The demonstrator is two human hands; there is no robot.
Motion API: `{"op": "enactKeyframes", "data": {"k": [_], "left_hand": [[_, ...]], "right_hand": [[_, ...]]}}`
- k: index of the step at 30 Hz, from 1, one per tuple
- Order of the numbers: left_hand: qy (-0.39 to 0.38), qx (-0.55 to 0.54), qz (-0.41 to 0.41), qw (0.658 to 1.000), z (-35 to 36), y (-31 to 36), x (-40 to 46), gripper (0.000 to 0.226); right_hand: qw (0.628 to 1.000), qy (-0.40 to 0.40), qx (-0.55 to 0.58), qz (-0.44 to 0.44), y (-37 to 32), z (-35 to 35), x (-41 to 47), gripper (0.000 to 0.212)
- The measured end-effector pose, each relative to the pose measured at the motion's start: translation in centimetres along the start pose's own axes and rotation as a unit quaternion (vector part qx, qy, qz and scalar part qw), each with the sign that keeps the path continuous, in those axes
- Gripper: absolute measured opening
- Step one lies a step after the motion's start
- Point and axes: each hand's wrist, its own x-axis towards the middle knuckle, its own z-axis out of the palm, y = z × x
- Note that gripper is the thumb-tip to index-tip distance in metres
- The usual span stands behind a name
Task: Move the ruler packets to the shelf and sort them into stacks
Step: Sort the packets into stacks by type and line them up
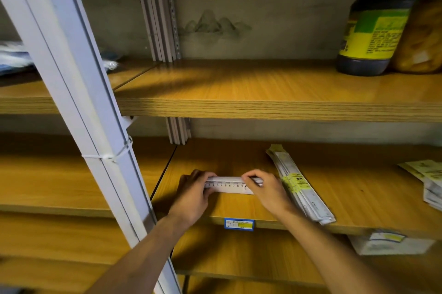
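A small bundle of white ruler packets [229, 185] stands on its long edge on the middle wooden shelf [354, 193], printed scale facing me. My left hand [195, 194] grips its left end and my right hand [265, 192] grips its right end. Just right of my right hand lies a flat stack of long ruler packets [303, 188] with yellow labels, running diagonally toward the shelf's front edge. More packets [428, 181] lie at the far right of the same shelf, partly cut off.
A grey metal upright [79, 107] with a white cable tie crosses the left side. The upper shelf [263, 92] carries a dark sauce bottle [373, 30] and a yellow bag at right. A blue price tag [238, 224] marks the shelf's front edge. A white box [387, 243] sits below.
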Motion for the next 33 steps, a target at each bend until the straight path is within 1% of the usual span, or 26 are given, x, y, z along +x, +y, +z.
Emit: {"op": "enactKeyframes", "data": {"k": [3, 7, 10, 14, 19, 21, 23, 26, 27, 29, 31, 33], "left_hand": [[0.023, -0.007, -0.009, 1.0, -0.1, -0.1, 0.3, 0.026], [0.043, 0.031, -0.016, 0.998, 0.4, -0.1, 0.3, 0.026], [0.045, 0.049, -0.027, 0.997, 0.5, 0.1, 0.3, 0.026], [0.035, 0.056, -0.032, 0.997, 0.4, 0.3, 0.3, 0.029], [-0.001, 0.052, -0.048, 0.998, 0.1, 0.0, 0.6, 0.033], [-0.01, 0.045, -0.048, 0.998, -0.3, -0.1, 0.7, 0.038], [-0.013, 0.033, -0.064, 0.997, -0.6, -0.1, 0.5, 0.045], [-0.003, 0.071, -0.065, 0.995, -0.6, -0.4, 0.2, 0.051], [0.001, 0.08, -0.062, 0.995, -0.4, -0.5, 0.3, 0.051], [0.001, 0.084, -0.057, 0.995, -0.2, -0.7, 0.3, 0.049], [0.006, 0.061, -0.041, 0.997, -0.3, -0.9, 0.3, 0.044], [0.01, 0.02, -0.015, 1.0, -0.7, -0.8, 0.6, 0.038]], "right_hand": [[1.0, 0.006, 0.007, -0.009, -0.1, 0.2, -0.1, 0.018], [0.997, -0.026, -0.07, -0.026, 0.2, 0.6, -0.1, 0.033], [0.996, -0.008, -0.09, -0.018, 0.2, 0.8, 0.0, 0.032], [0.995, 0.011, -0.102, -0.005, -0.1, 0.9, 0.0, 0.033], [0.992, 0.0, -0.126, -0.021, -0.9, 0.7, -0.6, 0.032], [0.978, -0.019, -0.204, -0.035, -2.0, 0.0, -0.5, 0.032], [0.956, -0.041, -0.285, -0.056, -3.3, -0.4, -0.3, 0.039], [0.94, -0.089, -0.316, -0.096, -4.6, 0.3, -0.1, 0.054], [0.938, -0.099, -0.317, -0.099, -4.7, 0.7, 0.1, 0.055], [0.933, -0.092, -0.333, -0.1, -4.6, 1.1, 0.4, 0.049], [0.93, -0.087, -0.342, -0.104, -4.6, 1.0, 0.5, 0.042], [0.933, -0.091, -0.337, -0.082, -4.7, 0.8, 0.7, 0.038]]}}
